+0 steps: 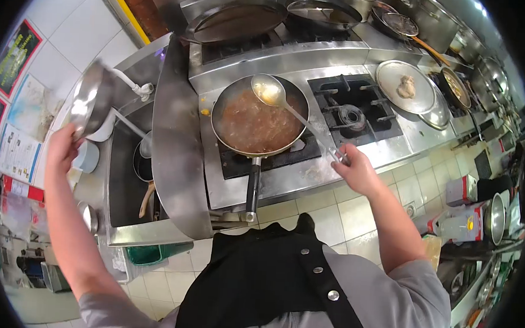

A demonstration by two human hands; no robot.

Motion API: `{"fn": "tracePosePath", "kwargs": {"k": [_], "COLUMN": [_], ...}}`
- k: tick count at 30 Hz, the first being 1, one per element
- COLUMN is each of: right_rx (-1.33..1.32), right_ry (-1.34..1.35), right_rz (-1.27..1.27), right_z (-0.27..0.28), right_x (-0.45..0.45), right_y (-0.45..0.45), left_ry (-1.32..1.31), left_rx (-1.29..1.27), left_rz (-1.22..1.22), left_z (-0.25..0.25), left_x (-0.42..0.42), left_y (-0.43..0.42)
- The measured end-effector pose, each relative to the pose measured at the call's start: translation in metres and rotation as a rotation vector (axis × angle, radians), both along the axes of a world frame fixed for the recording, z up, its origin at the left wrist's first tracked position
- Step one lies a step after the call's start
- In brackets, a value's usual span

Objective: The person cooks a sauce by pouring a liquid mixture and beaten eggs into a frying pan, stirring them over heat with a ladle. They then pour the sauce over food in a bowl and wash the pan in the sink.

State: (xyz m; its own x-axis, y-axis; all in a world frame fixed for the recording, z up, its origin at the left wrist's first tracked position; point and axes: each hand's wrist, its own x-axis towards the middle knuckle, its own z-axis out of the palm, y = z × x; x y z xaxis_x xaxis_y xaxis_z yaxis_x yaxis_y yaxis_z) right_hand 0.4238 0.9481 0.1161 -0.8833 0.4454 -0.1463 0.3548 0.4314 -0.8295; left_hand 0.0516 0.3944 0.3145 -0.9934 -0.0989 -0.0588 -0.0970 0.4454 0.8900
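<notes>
A wall of large, glossy white tiles (73, 38) rises on the left, hung with black posters edged in red (15, 59); a yellow strip (131, 14) runs up its far end. Across the middle I see a stainless-steel range counter (421, 139), with a raised steel ledge (232, 64) beyond. A curved grey metal partition (177, 153) stands at its left. Pale square floor tiles (324, 223) catch white light.

No lettering can be read with certainty. On the white-tiled wall (73, 38) at the left, a black, red-edged rectangular poster (16, 57) and a white, blue-edged paper sheet (17, 156) carry print too blurred to make out.
</notes>
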Motion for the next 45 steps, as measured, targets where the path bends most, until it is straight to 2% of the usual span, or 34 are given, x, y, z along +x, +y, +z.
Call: {"fn": "tracePosePath", "kwargs": {"k": [2,4,5,6,7,8,11,14,26,29,37,45], "right_rx": [-0.052,-0.035,0.006,0.050,0.055,0.061,-0.189,-0.169,-0.276,-0.338,-0.293,-0.327], "right_ry": [0.002,0.053,0.111,0.181,0.200,0.217,0.155,0.179,0.260,0.244,0.258,0.240], "right_rz": [-0.004,-0.013,-0.016,-0.017,-0.025,-0.037,-0.113,-0.122,-0.231,-0.267,-0.290,-0.314], "right_z": [0.007,0.007,0.002,0.000,0.000,0.005,0.039,0.052,0.063,0.062,0.061,0.066], "right_x": [0.011,0.026,0.035,0.039,0.045,0.051,0.069,0.082,0.098,0.102,0.110,0.112], "right_y": [0.003,0.004,0.006,0.008,0.007,0.004,-0.013,-0.020,-0.053,-0.057,-0.063,-0.064], "left_ry": [0.020,-0.110,0.012,0.039,0.041,0.106,0.209,0.292,0.646,0.626,0.750,0.799], "left_rx": [0.049,-0.153,-0.163,-0.182,-0.209,-0.258,-0.305,-0.339,-0.519,-0.482,-0.511,-0.569], "left_rz": [-0.084,-0.194,-0.166,-0.254,-0.217,-0.242,-0.314,-0.349,-0.464,-0.463,-0.479,-0.410], "left_z": [-0.007,-0.016,-0.024,-0.028,-0.049,-0.045,-0.074,-0.083,-0.051,-0.036,-0.033,-0.023], "left_x": [0.016,-0.007,0.012,0.019,-0.009,0.009,-0.020,-0.027,-0.022,-0.003,-0.011,-0.024], "left_y": [0.077,0.110,0.149,0.173,0.179,0.204,0.236,0.263,0.322,0.334,0.356,0.337]}}
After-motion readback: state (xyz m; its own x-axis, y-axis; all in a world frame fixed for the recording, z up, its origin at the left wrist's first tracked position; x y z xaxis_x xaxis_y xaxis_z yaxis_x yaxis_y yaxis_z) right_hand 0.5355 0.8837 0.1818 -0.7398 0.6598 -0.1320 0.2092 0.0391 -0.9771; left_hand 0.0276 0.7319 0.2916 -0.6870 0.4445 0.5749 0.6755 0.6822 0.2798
